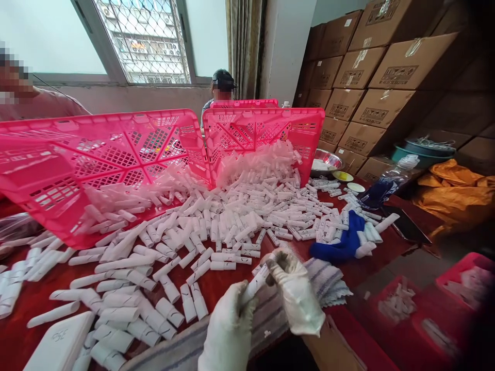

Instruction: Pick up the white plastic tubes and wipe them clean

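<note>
Both my hands wear white gloves. My left hand [229, 330] grips the lower end of a small white tube [255, 283], and my right hand [296, 293] pinches its upper end. They are over a striped grey cloth [328, 283] at the table's near edge. Many white tubes [216, 232] lie scattered over the dark red table [34, 304]. Two pink plastic crates [116, 149], [266, 129] lie tipped on their sides, tubes spilling out of them.
Two other people sit behind the crates, one at the far left [34, 103] and one by the window [222, 90]. A blue cloth [344, 242], a metal bowl [328, 162], stacked cardboard boxes [386, 67] and red crates on the floor [425, 314] lie to the right. A white flat box [60, 342] is near left.
</note>
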The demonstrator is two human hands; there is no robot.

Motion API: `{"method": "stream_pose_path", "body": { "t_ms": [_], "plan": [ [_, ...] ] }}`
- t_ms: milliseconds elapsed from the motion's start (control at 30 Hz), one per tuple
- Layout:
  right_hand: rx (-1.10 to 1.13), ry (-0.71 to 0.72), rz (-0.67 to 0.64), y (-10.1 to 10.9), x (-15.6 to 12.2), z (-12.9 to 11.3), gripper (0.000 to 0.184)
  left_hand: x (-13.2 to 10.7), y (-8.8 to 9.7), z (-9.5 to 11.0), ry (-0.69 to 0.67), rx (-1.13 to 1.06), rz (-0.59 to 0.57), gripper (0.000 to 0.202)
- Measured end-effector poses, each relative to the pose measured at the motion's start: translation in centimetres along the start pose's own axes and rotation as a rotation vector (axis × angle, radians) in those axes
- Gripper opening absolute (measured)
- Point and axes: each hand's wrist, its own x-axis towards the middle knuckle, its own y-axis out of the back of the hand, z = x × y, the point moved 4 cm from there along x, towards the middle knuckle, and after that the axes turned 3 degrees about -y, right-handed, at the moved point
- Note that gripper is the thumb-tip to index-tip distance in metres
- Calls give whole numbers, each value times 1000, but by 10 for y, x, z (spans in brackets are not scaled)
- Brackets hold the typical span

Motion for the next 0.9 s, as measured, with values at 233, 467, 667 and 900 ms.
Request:
{"method": "stream_pose_path", "body": {
  "t_ms": [233, 467, 667, 900],
  "plan": [
    [-248, 32, -126, 3, -11, -24, 30, 3, 10, 4, -30, -48, 95, 25],
    [-233, -26, -317, 1, -12, -31, 25, 3, -2, 27, 482, -906, -503, 42],
    [-286, -54, -357, -7, -18, -30, 28, 2, 12, 32, 126, -155, -179, 27],
    [-320, -58, -349, -7, -29, -36, 28, -3, -3, 32, 473, -935, -518, 41]
  ]
}}
